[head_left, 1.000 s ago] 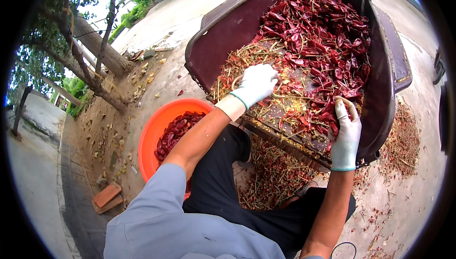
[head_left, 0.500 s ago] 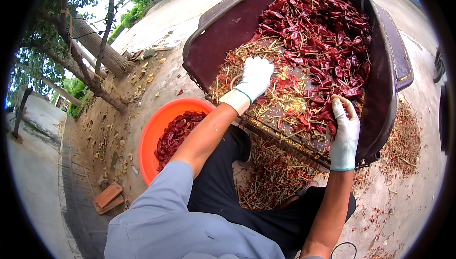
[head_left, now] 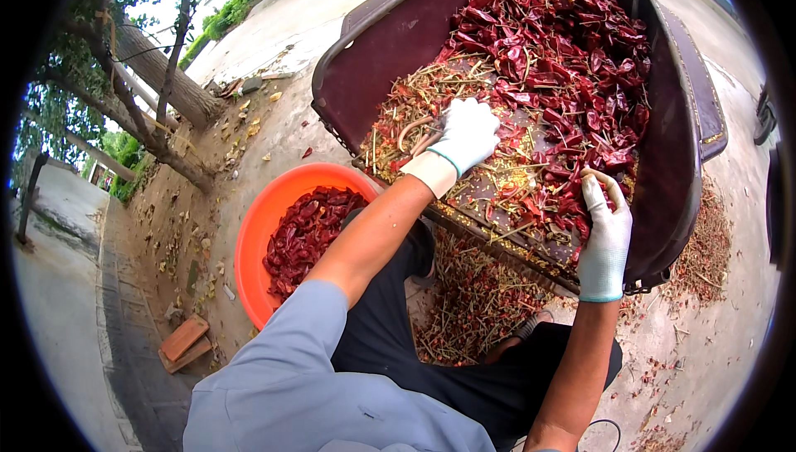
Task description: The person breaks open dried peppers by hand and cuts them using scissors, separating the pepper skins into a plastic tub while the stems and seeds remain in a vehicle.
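Observation:
My gloved left hand [head_left: 466, 137] is curled down into dry stems and pepper scraps [head_left: 406, 108] on the left part of the maroon cart bed [head_left: 377, 54]; what its fingers hold is hidden. Low on the right of the bed, my gloved right hand [head_left: 605, 224] has thumb and fingers bent round a dried red pepper at the edge of the big pepper heap [head_left: 547, 46]. Loose yellow seeds and red bits lie between the hands. Left of my legs stands an orange basin [head_left: 251, 261] holding dried red peppers, partly behind my left forearm.
Stems and red debris [head_left: 464, 303] cover the ground under the cart, with another pile [head_left: 705, 253] at its right. Tree trunks [head_left: 170, 83] rise from dirt at upper left. Two bricks [head_left: 184, 340] lie at lower left. A pale concrete yard extends beyond.
My left hand first moved up and left, then right, now a little higher and further right among the debris than at the start. My right hand has barely moved. The view has shifted slightly.

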Demonstrator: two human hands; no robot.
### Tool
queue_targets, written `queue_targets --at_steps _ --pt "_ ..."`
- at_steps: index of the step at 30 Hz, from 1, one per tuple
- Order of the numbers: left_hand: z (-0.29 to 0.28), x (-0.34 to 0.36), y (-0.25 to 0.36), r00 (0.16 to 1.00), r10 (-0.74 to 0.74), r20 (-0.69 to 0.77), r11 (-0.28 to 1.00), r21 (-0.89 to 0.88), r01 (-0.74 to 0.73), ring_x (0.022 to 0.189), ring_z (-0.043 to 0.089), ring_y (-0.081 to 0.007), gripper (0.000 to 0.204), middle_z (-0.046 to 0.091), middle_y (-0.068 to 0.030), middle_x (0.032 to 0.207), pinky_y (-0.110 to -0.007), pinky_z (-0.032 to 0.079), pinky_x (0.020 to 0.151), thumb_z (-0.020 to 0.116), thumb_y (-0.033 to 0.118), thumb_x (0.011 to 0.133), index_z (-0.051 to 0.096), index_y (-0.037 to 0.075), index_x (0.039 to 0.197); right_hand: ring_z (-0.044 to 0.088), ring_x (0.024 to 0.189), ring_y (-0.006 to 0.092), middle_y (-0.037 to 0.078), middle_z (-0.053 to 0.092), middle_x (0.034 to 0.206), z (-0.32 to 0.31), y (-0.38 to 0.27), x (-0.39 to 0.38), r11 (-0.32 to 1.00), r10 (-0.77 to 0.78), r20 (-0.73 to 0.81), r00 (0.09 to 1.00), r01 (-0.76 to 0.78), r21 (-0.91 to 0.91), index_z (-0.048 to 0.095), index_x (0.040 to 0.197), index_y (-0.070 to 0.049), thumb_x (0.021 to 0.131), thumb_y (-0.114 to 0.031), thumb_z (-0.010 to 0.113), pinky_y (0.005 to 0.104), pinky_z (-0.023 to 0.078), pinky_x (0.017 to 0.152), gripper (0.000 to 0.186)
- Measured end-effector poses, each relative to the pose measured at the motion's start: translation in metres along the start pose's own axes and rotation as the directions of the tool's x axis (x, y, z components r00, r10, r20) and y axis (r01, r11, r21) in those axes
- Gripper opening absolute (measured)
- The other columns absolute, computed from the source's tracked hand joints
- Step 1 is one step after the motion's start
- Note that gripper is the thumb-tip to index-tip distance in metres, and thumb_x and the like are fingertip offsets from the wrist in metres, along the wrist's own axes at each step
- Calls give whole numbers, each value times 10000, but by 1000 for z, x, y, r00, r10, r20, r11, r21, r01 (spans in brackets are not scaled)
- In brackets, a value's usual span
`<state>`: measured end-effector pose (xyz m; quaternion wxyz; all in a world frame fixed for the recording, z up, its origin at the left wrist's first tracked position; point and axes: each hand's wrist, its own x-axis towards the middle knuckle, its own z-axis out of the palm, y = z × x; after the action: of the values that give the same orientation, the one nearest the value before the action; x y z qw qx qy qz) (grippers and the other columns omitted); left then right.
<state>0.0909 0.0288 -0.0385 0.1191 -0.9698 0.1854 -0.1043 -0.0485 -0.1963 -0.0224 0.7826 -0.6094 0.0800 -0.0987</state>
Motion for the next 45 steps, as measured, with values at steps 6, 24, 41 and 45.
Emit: queue_targets --at_steps 6,24,41,45 --pt "-6 4 -7 996 -80 29 953 -292 85 933 683 -273 243 731 -79 931 -434 495 841 666 361 889 777 151 941 565 867 47 -5 669 964 -1 1 0 1000 10 17 1000 -10 2 700 1093 4 974 -184 678 208 462 813 224" --pt "-4 2 -13 985 -170 20 864 -479 159 923 699 -279 218 734 -110 960 -437 512 857 654 293 892 750 127 996 558 837 43 -8 666 937 7 2 -2 998 -43 34 999 44 -36 702 1084 5 973 -191 676 208 463 778 227" --pt "-75 -39 8 972 228 48 371 -928 -42 841 659 -135 310 729 -81 896 -312 534 800 746 277 902 735 -6 1029 642 816 63 39 705 982 18 0 -11 988 63 162 985 -85 130 677 1155 11 959 -146 676 205 519 721 252" --pt "-30 -12 -32 991 -121 48 566 -817 108 845 700 -174 313 753 -93 939 -320 541 805 709 261 877 743 39 1094 630 735 43 22 698 934 10 -8 -10 981 121 99 988 -135 143 656 1145 -4 971 -197 669 178 486 612 260"
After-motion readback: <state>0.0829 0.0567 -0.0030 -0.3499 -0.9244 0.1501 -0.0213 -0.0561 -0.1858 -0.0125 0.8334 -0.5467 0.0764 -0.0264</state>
